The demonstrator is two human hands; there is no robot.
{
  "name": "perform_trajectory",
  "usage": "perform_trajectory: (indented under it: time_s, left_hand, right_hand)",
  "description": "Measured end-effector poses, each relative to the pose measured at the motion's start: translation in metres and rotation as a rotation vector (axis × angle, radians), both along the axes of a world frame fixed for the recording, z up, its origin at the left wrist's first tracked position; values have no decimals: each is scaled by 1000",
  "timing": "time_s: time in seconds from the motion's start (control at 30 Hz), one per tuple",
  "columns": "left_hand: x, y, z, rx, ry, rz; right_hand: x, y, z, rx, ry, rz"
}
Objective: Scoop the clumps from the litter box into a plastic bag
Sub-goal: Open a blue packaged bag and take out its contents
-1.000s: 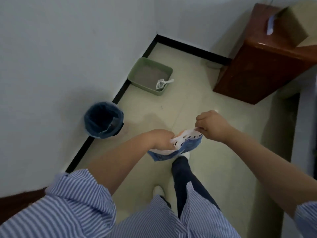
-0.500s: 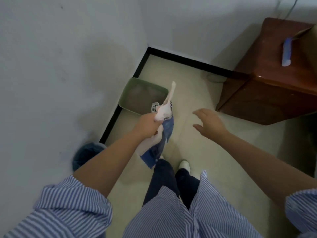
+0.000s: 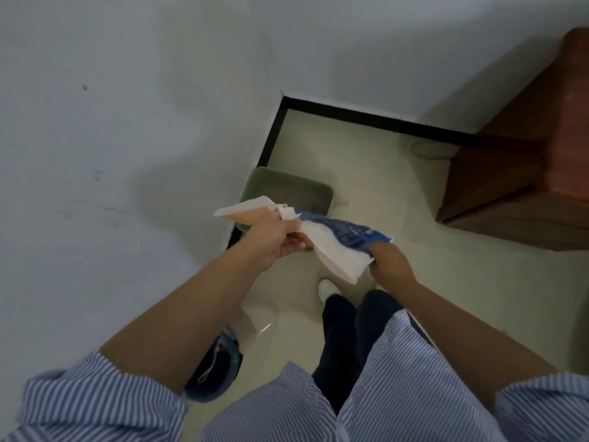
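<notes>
1. White-and-blue plastic bag (image 3: 334, 247) is stretched between my 2 hands, in the air just in front of the litter box.
2. My left hand (image 3: 274, 240) grips its bunched top end; my right hand (image 3: 387, 261) pinches its lower edge.
3. Green litter box (image 3: 287, 189) sits on the floor in the wall corner, partly hidden behind the bag.
4. Near the litter box, to its right, stands a brown wooden cabinet (image 3: 522, 173).

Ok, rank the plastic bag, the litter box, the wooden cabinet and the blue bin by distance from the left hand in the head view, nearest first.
1. Plastic bag: in the grip of the left hand.
2. Litter box: just beyond the hand, in the corner by the wall.
3. Blue bin: behind, below the left forearm.
4. Wooden cabinet: far right.
</notes>
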State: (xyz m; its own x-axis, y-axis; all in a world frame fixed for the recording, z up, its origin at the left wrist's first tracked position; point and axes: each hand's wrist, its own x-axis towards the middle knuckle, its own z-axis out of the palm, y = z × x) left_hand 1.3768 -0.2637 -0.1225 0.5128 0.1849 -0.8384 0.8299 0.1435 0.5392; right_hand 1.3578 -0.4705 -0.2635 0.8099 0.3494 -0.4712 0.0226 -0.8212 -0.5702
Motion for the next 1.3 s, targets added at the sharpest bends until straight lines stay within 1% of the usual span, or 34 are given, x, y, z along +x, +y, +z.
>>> perform_trajectory:
  time_s: [0.03, 0.1, 0.17, 0.2, 0.27, 0.3, 0.37, 0.4, 0.43, 0.47, 0.5, 0.53, 0.57, 0.6, 0.63, 0.67, 0.7, 0.73, 0.77, 0.8, 0.83, 0.9, 1.0, 1.07, 1.1, 1.17, 1.3]
  left_hand:
    - [9, 4, -1, 32, -12, 19]
    - [26, 15, -6, 148, -20, 40]
    - [39, 31, -16, 300, 14, -5]
    - [44, 39, -24, 416, 50, -81]
    - [47, 51, -38, 694, 137, -344]
    - [48, 52, -42, 819, 126, -472]
    - [49, 45, -45, 974, 1, -700]
    - [51, 39, -47, 1012, -91, -832]
    - [53, 29, -47, 1028, -158, -1013]
    - [55, 19, -49, 1029, -182, -1218]
    - [58, 9, -54, 1017, -156, -1406]
    - [61, -2, -59, 1022, -105, -1536]
    - [63, -10, -70, 1041, -81, -1604]
    - [64, -16, -82, 1070, -110, -1631]
    - [66, -20, -92, 1101, -179, -1680]
    - [66, -21, -101, 1141, -318, -1719]
    - [67, -20, -110, 1121, -470, -1691]
    - [70, -19, -119, 1052, -580, -1684]
    - [72, -17, -128, 1002, -675, -1676]
    - [73, -18, -132, 965, -733, -1677]
    - [75, -20, -131, 927, -793, -1697]
    - [80, -23, -128, 888, -909, -1696]
    - [77, -17, -131, 897, -1028, -1585]
    - [74, -8, -131, 938, -1102, -1465]
    - [73, -4, -130, 961, -1121, -1406]
    - [73, 1, -127, 977, -1130, -1288]
    - [70, 13, -115, 972, -1123, -1155]
  right_hand:
    - [18, 5, -2, 18, -73, 13]
    - [49, 12, -4, 62, -245, 116]
    - [72, 21, -5, 79, -312, 291]
    - [82, 25, -6, 74, -336, 363]
    - [97, 34, -4, 86, -333, 459]
    - [101, 37, -8, 82, -321, 487]
    - [111, 43, -18, 101, -327, 525]
    - [117, 44, -24, 123, -328, 542]
    - [120, 45, -29, 139, -320, 559]
    - [123, 44, -34, 137, -327, 576]
    - [125, 43, -35, 132, -341, 594]
    - [126, 41, -36, 133, -358, 612]
    - [127, 37, -39, 137, -373, 621]
    - [127, 33, -41, 135, -390, 621]
    - [126, 29, -44, 129, -396, 607]
    - [125, 23, -47, 125, -400, 595]
    - [124, 16, -52, 129, -397, 585]
    - [121, 10, -57, 143, -421, 573]
    - [116, 4, -61, 152, -428, 555]
    - [110, -2, -65, 153, -428, 525]
    - [104, -8, -70, 156, -394, 481]
    - [92, -22, -84, 108, -235, 373]
    - [91, -48, -105, -110, 11, 291]
    - [95, -56, -115, -307, 161, 331]
    - [97, -57, -119, -372, 231, 378]
    - [95, -48, -125, -445, 268, 445]
    - [93, -21, -129, -507, 237, 458]
